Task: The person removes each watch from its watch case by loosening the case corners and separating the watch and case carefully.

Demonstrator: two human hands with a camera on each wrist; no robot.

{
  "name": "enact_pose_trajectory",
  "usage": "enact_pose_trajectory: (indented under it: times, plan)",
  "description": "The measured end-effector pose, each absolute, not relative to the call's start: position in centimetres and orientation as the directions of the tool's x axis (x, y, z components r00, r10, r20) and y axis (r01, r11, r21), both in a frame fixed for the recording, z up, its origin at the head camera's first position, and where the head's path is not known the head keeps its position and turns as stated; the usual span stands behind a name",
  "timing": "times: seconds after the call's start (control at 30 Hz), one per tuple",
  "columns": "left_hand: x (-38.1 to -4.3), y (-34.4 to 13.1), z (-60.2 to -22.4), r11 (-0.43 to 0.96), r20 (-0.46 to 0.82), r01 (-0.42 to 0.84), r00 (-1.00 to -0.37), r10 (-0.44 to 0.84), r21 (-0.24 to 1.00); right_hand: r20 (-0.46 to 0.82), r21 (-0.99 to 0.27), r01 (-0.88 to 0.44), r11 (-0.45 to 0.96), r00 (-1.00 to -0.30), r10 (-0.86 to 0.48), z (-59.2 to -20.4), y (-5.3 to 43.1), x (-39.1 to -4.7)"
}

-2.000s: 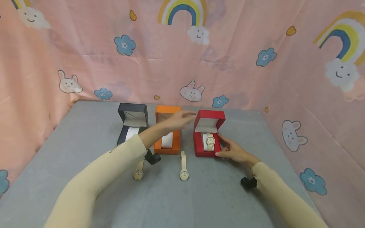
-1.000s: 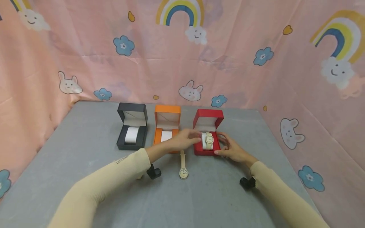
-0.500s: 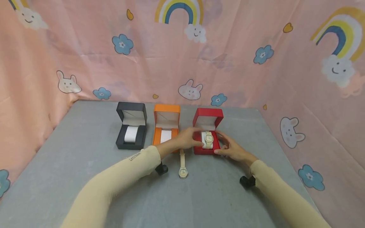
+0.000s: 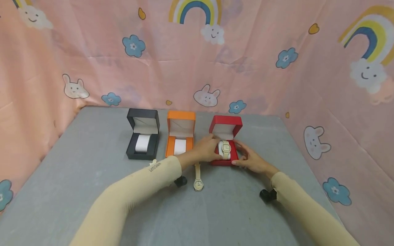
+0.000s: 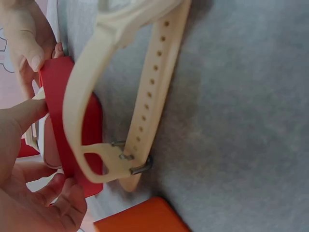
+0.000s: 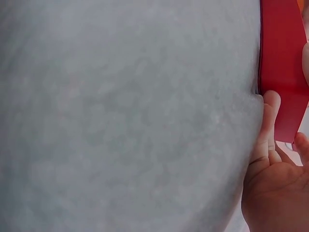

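A cream-strapped watch (image 4: pixel 226 147) wraps the white cushion (image 5: pixel 51 145) inside the open red watch box (image 4: pixel 226 120). My left hand (image 4: pixel 205 149) reaches over the box's left side, thumb and a finger pinching the cushion, the other fingers curled beside the box. On the right side, my right hand (image 4: pixel 253 160) holds the box, thumb near its front corner; in the right wrist view its fingers (image 6: pixel 270 104) touch the red wall. Another cream watch (image 4: pixel 198 184) lies on the table, its strap (image 5: pixel 77 92) large in the left wrist view. The left sleeve hides most of a third watch (image 4: pixel 153 162).
Left of the red box stand an orange watch box (image 4: pixel 181 115) and a black watch box (image 4: pixel 143 113), lids raised, each with a bare white cushion. The grey table (image 4: pixel 231 212) meets a pink patterned curtain (image 4: pixel 252 68) at the back and sides.
My left hand has come down from above the orange box to the red box and moved right onto the cushion. The right hand has stayed at the box's right side.
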State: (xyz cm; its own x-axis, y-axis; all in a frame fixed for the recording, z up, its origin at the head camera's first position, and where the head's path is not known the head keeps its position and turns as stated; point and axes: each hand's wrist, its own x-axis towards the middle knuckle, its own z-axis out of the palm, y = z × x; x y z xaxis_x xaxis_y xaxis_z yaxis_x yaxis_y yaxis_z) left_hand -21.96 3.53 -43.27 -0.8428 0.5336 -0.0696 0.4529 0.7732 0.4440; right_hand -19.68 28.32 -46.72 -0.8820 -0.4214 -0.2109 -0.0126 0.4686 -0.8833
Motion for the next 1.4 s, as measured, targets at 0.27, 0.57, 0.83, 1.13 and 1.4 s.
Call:
enact_pose_trajectory:
  times: [0.27,0.57,0.83,1.13,1.4]
  plan:
    - [-21.4,4.2,-42.4,0.824,-0.096,0.454,-0.854,0.511,0.339,-0.228,-0.87,0.001,0.493,-0.888,-0.4,-46.7,28.1,-19.3]
    - [-20.9,4.3,-42.5,0.816,-0.033,0.505,-0.845,0.534,0.28,-0.202,-0.88,-0.021,0.475,-0.888,-0.414,-46.9,28.2,-19.0]
    - [-21.3,4.3,-43.1,0.75,0.056,0.57,-0.807,0.588,0.334,-0.18,-0.874,-0.059,0.482,-0.883,-0.434,-47.0,28.5,-18.8]
    - [-23.0,3.3,-43.1,0.644,0.022,0.431,-0.841,0.541,0.632,-0.142,-0.895,-0.091,0.436,-0.869,-0.474,-47.3,28.6,-19.1]
    - [-23.3,2.3,-42.9,0.571,0.049,0.369,-0.866,0.498,0.733,-0.162,-0.884,-0.08,0.461,-0.872,-0.462,-47.1,28.2,-19.6]
